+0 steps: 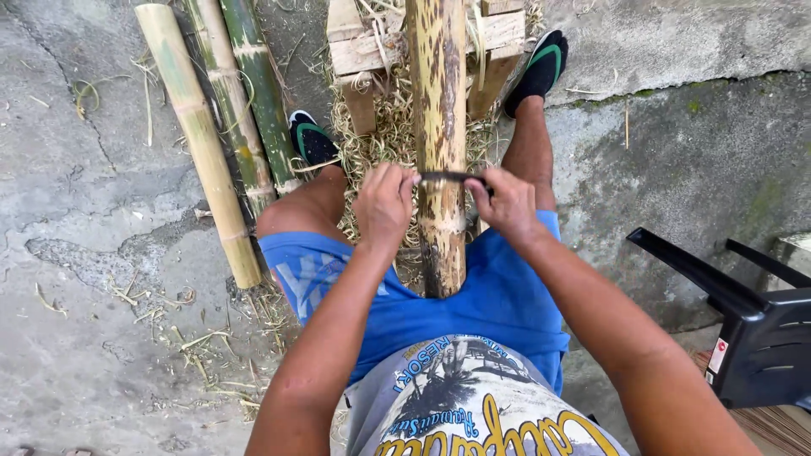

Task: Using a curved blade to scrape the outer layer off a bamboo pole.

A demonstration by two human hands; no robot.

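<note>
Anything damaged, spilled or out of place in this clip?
Nothing is broken. The mottled yellow-brown bamboo pole lies straight between the knees, and both hands, left hand and right hand, grip a dark blade across it. Pale bamboo shavings litter the cracked concrete floor.

we see a cracked grey concrete floor (93, 253) carrying everything. at upper left three bamboo poles (224, 127) lie side by side on it, one yellow, two greener. a heap of pale bamboo shavings (384, 139) covers it at upper centre, around the legs of a wooden stand (363, 51). loose strips (194, 346) scatter at lower left. a black plastic chair (752, 329) stands at lower right.
</note>
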